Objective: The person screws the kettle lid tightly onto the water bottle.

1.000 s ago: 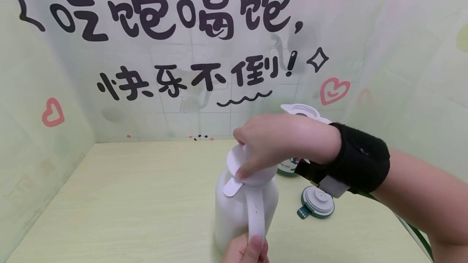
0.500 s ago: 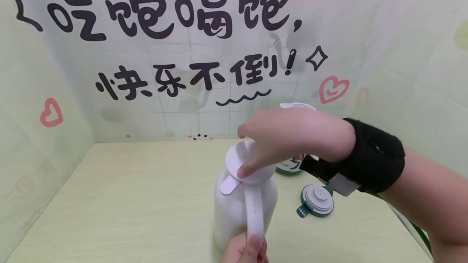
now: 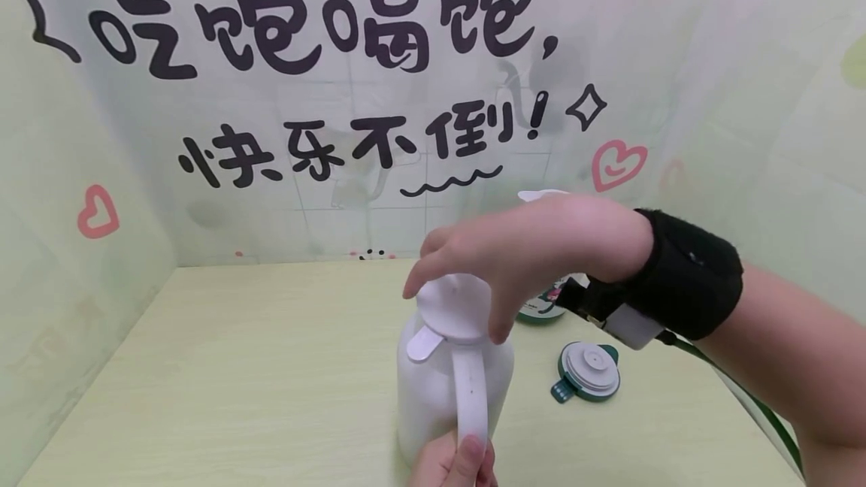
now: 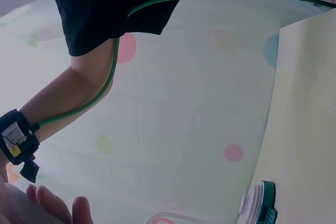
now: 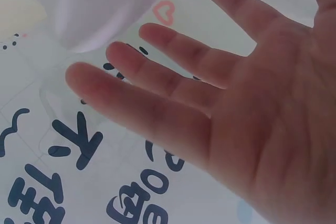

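A white jug (image 3: 426, 397) stands upright on the table, its round white lid (image 3: 452, 314) on top and a small tab at the lid's edge. My left hand (image 3: 456, 464) grips the lower part of the jug's handle (image 3: 470, 389), and its fingers (image 4: 52, 203) show at the bottom of the left wrist view. Over the lid hovers my right hand (image 3: 501, 250), fingers spread and thumb down by the lid's right side. In the right wrist view its fingers (image 5: 147, 106) are extended, with a pale part of the jug beyond them; contact with the lid cannot be told.
A green and white bottle cap (image 3: 590, 368) lies on the table right of the jug. Behind my right forearm stands a container with a green base (image 3: 541, 313), mostly hidden. A green cable (image 3: 758, 404) trails from the right wrist band. A printed curtain (image 3: 325, 224) closes the back.
My right hand has loosened from the lid and spread its fingers. The thumb has shifted right, off the lid's front. The jug and left hand have stayed put.
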Demonstrator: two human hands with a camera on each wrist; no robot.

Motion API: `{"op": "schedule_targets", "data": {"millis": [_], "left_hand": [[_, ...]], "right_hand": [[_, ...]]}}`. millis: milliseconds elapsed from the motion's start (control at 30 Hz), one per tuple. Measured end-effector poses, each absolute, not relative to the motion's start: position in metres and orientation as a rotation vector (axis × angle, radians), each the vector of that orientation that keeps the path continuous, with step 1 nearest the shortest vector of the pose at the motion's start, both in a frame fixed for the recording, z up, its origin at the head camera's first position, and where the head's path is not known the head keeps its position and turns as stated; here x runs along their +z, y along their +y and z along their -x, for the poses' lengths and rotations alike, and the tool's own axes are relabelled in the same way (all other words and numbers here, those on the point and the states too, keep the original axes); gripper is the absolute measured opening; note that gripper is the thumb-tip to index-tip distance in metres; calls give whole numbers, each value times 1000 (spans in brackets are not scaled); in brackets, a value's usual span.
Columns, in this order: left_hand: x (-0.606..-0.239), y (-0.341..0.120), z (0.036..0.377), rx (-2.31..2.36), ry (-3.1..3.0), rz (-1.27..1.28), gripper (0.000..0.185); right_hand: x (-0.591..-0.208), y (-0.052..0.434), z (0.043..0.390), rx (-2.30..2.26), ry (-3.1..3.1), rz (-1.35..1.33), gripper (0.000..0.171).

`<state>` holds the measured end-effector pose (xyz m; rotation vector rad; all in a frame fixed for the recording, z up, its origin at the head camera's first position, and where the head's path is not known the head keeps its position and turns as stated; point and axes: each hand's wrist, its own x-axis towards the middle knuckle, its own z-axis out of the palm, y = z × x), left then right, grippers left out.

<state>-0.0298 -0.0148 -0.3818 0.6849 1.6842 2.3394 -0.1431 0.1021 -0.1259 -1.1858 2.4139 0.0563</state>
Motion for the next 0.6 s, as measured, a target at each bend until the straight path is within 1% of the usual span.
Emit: {"op": "schedule_targets", "data": {"millis": [167, 600], "left_hand": [[-383, -15, 31, 2336, 1671, -696, 45], [-384, -16, 32, 2314, 1652, -693, 45]], "right_hand": [[-131, 103, 145, 35, 2421, 1201, 67], [-134, 99, 143, 96, 2495, 1151, 66]]}}
